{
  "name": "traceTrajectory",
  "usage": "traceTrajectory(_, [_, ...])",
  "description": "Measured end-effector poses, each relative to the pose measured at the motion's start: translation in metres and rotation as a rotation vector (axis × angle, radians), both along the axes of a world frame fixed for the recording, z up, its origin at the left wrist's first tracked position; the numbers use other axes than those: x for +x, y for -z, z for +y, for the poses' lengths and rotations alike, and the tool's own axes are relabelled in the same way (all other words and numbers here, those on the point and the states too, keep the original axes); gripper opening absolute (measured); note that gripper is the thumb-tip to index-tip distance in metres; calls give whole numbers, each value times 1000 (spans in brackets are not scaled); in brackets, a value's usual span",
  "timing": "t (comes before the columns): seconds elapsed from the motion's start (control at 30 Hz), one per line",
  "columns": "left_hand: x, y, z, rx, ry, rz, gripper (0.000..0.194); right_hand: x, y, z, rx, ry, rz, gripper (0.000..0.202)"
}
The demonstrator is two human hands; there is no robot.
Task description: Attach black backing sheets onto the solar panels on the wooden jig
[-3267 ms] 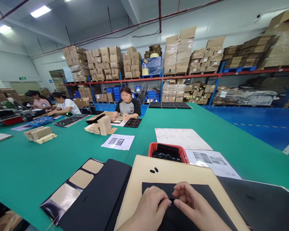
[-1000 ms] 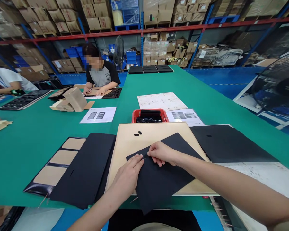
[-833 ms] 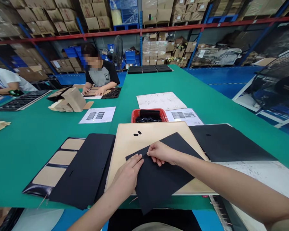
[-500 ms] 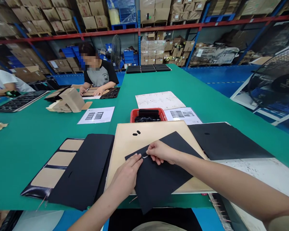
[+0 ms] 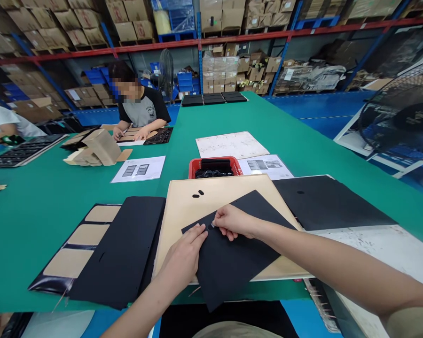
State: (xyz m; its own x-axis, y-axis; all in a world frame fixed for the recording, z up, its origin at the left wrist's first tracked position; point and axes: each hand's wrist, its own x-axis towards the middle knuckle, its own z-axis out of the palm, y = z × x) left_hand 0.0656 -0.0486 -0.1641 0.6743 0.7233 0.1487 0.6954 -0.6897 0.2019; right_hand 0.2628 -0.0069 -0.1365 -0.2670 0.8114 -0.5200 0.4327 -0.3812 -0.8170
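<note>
Black sheet [image 5: 239, 253] under our flat left hand [image 5: 183, 256], our right hand [image 5: 232, 221] now pinches a small pale sliver beside it, just lifted.

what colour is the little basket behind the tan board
Red, with black pieces inside; the basket shows clearly in the head view.

Long green table [image 5: 303, 141] running down a warehouse. Red basket [image 5: 215, 167] full of small black bits mid-table, printed sheet [image 5: 265, 165] just right of it, pale board [image 5: 231, 144] behind. Another printed sheet [image 5: 138, 169] off to the left, near a pile of folded cardboard boxes [image 5: 97, 149]. Co-worker in a grey and black tee [image 5: 141, 110] seated across, busy over dark trays [image 5: 158, 136]. Racks of cartons [image 5: 229, 16] along the back wall. Black fan [image 5: 400, 115] at far right.
</note>
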Motion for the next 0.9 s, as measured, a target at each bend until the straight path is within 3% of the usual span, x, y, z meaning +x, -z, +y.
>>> traceTrajectory(0.67, [-3,2,5,-21,-23,-27,46,3,12,4,27,-24,-1,23])
traceTrajectory(0.9, [3,7,8,46,-32,-9,56,5,21,6,39,-37,-26,22])
